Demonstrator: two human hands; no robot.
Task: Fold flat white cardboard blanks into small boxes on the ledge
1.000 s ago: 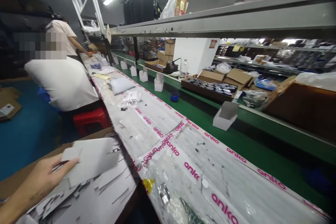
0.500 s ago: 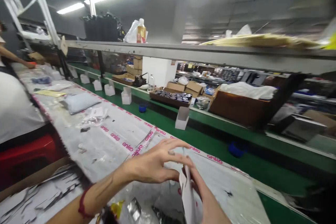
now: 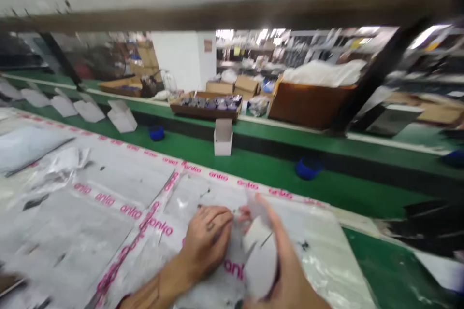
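Note:
My right hand [image 3: 290,265] grips a small white cardboard box [image 3: 260,263] at the lower middle, its flaps partly unfolded. Its thumb side is low and hidden, while the fingers run along the box's far side. Left of it, my left hand [image 3: 209,231] is curled closed just above the covered table, apart from the box. Whatever its fingers may hold is hidden. Beneath both hands lies the plastic-covered worktop [image 3: 119,236] with pink printed tape.
A green conveyor belt [image 3: 253,169] runs behind the worktop. An open white box [image 3: 223,142] stands on it, with several more at left. Blue round items [image 3: 307,168] lie on the belt. Beyond are a tray of small parts [image 3: 206,104] and a brown carton [image 3: 308,104].
The view has tipped down and shifted. My left hand has come off the white box, moved left and curled. My right hand still holds the box, now turned to show more of its face.

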